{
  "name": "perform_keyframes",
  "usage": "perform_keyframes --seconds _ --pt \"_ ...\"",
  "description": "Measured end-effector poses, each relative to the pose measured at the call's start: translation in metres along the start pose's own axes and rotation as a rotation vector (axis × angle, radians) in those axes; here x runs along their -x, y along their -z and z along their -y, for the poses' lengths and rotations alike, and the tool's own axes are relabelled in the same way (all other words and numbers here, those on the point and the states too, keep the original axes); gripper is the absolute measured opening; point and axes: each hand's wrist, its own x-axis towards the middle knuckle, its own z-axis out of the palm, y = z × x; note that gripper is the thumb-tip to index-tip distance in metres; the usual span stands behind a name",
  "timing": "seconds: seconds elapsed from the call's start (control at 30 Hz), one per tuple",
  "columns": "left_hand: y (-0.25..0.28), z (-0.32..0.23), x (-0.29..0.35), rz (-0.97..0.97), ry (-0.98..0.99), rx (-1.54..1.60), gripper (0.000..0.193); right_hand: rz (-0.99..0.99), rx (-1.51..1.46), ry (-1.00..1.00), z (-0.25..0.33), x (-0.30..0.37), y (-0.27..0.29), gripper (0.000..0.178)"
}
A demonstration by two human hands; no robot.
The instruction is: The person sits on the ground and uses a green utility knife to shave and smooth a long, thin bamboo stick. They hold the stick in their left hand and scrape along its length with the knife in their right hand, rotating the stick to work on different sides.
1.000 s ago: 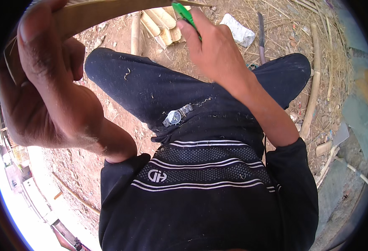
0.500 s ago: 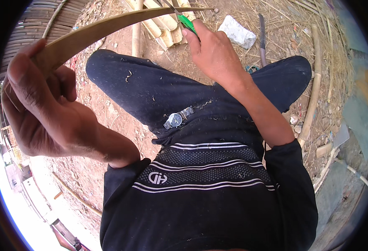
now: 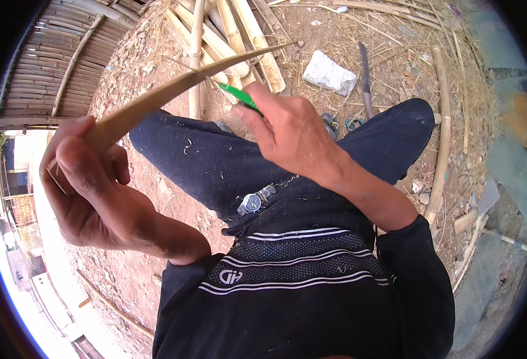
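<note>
My left hand (image 3: 111, 206) grips the near end of a long bamboo strip (image 3: 156, 96), its fingers wrapped round it. From there the strip rises away to the right and narrows to a point. My right hand (image 3: 299, 134) is closed on a green-handled knife (image 3: 238, 94). The knife meets the strip near its middle; a thin dark line sticks out past the strip, and I cannot tell whether it is blade or shaving. On my dark trousers lies a metal wristwatch (image 3: 250, 204), with pale shavings scattered about it.
Split bamboo pieces (image 3: 269, 69) lie on the ground ahead. To their right are a whitish block (image 3: 329, 73) and a long dark-bladed machete (image 3: 366, 75). A bamboo pole (image 3: 442, 137) runs along the right, and a slatted bamboo wall (image 3: 42, 66) stands far left.
Both hands and the bamboo strip appear lower in view. The knife has moved from near the strip's far tip back toward my left hand.
</note>
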Motion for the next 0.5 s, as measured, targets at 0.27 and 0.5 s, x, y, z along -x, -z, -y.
perform_keyframes --seconds 0.27,0.5 --pt "0.004 0.003 0.003 0.016 0.0 -0.016 0.028 0.057 0.147 -0.257 -0.026 -0.009 -0.006 0.022" --pt "0.02 0.013 -0.002 0.16 -0.058 0.052 0.033 0.048 0.133 -0.295 -0.029 -0.004 -0.011 0.024"
